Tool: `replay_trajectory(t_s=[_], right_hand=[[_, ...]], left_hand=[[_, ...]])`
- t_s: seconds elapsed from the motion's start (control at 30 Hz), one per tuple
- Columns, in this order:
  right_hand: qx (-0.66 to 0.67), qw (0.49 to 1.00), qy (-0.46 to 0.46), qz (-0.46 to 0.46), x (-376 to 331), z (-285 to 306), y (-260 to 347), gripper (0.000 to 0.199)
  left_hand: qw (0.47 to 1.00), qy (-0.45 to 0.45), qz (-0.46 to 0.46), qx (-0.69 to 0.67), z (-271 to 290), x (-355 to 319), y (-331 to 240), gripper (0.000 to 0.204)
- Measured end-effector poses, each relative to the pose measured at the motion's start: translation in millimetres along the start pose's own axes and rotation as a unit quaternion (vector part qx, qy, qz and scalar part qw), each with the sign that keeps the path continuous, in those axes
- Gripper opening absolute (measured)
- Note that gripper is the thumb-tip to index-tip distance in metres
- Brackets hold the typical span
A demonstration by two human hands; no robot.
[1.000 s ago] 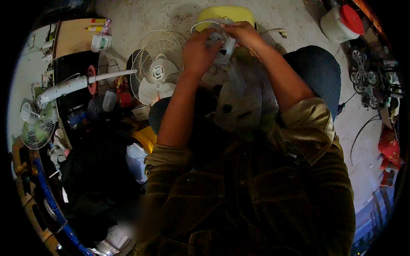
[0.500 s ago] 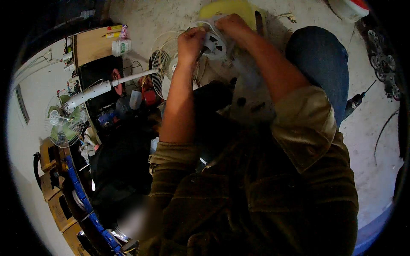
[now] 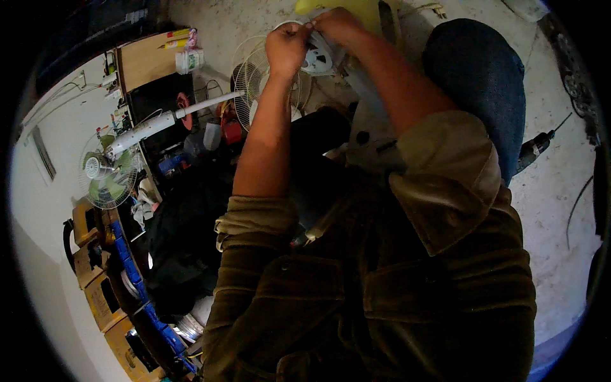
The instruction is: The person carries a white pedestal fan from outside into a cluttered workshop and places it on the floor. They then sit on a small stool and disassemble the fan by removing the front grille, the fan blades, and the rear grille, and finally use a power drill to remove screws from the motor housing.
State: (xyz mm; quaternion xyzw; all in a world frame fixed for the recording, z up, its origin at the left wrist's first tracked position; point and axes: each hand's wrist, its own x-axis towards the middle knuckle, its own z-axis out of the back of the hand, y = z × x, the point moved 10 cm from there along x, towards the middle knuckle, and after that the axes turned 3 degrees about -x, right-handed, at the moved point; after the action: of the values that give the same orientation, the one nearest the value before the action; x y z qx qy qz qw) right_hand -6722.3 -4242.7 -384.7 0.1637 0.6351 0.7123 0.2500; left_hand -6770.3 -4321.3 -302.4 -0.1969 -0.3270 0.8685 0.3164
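Note:
My left hand [image 3: 286, 48] and my right hand [image 3: 338, 27] meet at the top of the view. Their fingertips pinch close together, and whatever is between them is too small to make out. Right under the hands is a white round plastic part [image 3: 316, 60] with dark slots, partly covered by my left hand. A white curved edge or cord [image 3: 289, 23] shows just above my left hand. Behind my left forearm stands a wire fan guard [image 3: 249, 79], partly hidden.
A yellow object [image 3: 312, 6] lies beyond my hands. At left are a second fan [image 3: 98, 169] with green blades, a white pole [image 3: 143, 132], a white tub [image 3: 189, 61] and blue bins [image 3: 127, 254]. A dark drill-like tool [image 3: 533, 153] lies right of my knee [image 3: 474, 83].
My hands have come closer together, fingertips now meeting above the white round part. My right hand moved left toward my left hand. The whole view has shifted slightly.

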Motion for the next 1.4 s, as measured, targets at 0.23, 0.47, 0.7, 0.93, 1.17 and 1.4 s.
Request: replay_trajectory(t_s=[0.23, 0.47, 0.7, 0.93, 1.17, 1.4], right_hand=[[0.032, 0.995, -0.034, -0.092, 13.6, 3.5, -20.0, 0.030], [0.003, 1.000, 0.030, -0.007, 10.0, 0.4, 5.3, 0.027], [0.067, 0.997, -0.008, -0.022, 20.0, -5.5, 8.9, 0.030], [0.131, 0.986, -0.032, -0.099, 20.4, -9.1, 0.8, 0.033], [0.126, 0.987, -0.051, -0.085, 28.3, -9.7, -7.8, 0.037], [-0.027, 0.991, -0.108, -0.073, 27.7, 21.2, -20.1, 0.044]], left_hand=[[0.992, -0.032, -0.078, -0.090, 0.4, 1.7, -7.8, 0.018], [0.992, -0.016, -0.122, -0.012, 5.3, -8.8, -14.7, 0.013], [0.996, -0.010, -0.086, 0.032, 11.5, -5.4, -6.7, 0.012], [0.994, 0.045, -0.054, -0.089, 10.4, 2.7, 3.4, 0.012], [0.994, 0.060, -0.063, -0.073, 11.0, 4.8, 3.5, 0.008], [0.993, -0.034, -0.098, -0.049, 38.1, 11.3, 0.8, 0.013]])
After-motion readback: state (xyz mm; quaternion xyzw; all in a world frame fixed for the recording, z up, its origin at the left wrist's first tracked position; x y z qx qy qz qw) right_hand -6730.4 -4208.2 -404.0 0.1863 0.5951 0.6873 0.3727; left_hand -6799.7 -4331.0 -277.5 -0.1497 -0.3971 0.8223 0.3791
